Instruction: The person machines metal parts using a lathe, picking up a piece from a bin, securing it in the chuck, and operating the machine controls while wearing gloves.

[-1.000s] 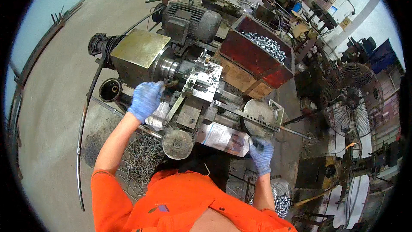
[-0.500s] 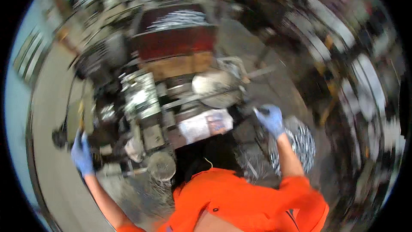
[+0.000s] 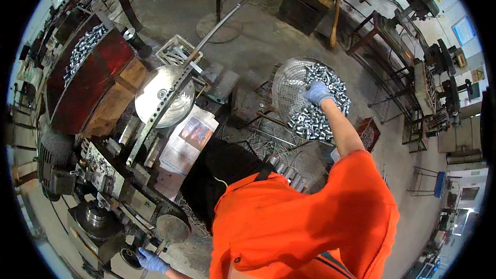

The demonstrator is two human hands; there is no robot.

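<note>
My right hand point(image 3: 316, 93), in a blue glove, reaches over a round perforated metal basket point(image 3: 287, 89). It is at the edge of a heap of short shiny metal sleeves point(image 3: 312, 123) lying in that basket. Its fingers are curled, and what lies between them is hidden. Low on the left, my left hand point(image 3: 151, 261), also blue-gloved, is beside a dark handwheel point(image 3: 130, 257) and a thin lever point(image 3: 161, 247) of the machine. Its fingers are stretched out and slightly apart; whether they touch the machine is unclear.
A red bin point(image 3: 111, 54) of similar metal parts stands on the machine at the left. A long perforated bar point(image 3: 155, 119) crosses a round metal disc point(image 3: 147, 104), near a printed paper sheet point(image 3: 181, 147). Metal scraps point(image 3: 263, 144) litter the floor. A small red box point(image 3: 368, 133) stands right of the basket.
My view has swung to the right, and the picture is sharper. My right hand has moved from beside the basket to above the metal sleeves. My left hand now appears lower, near the handwheel.
</note>
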